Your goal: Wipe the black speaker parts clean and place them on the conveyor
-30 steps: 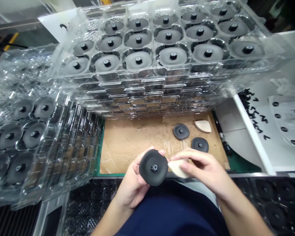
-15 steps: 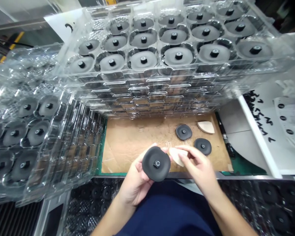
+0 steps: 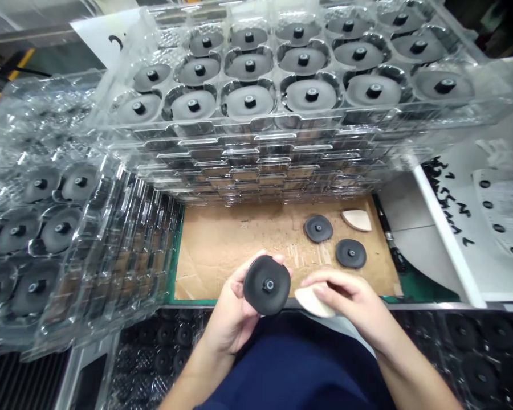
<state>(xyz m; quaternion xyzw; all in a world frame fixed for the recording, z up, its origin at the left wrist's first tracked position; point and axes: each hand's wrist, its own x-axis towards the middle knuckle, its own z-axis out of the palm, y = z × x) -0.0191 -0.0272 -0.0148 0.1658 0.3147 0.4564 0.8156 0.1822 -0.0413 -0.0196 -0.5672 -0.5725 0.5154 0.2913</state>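
Near the cardboard (image 3: 222, 239), the left hand (image 3: 233, 310) grips a black disc (image 3: 260, 299) around its rim, seemingly to leave its knobbed face clear, while the right hand (image 3: 350, 296) pinches a pale wedge (image 3: 311, 303) beside it.

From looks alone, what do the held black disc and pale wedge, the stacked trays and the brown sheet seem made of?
Black disc: plastic or rubber, perhaps; matte, few glints.
Pale wedge: possibly felt or foam; dull, evenly cream.
Stacked trays: clear plastic; glossy, see-through, bright highlights.
Brown sheet: likely cardboard; matte, scuffed, tan.
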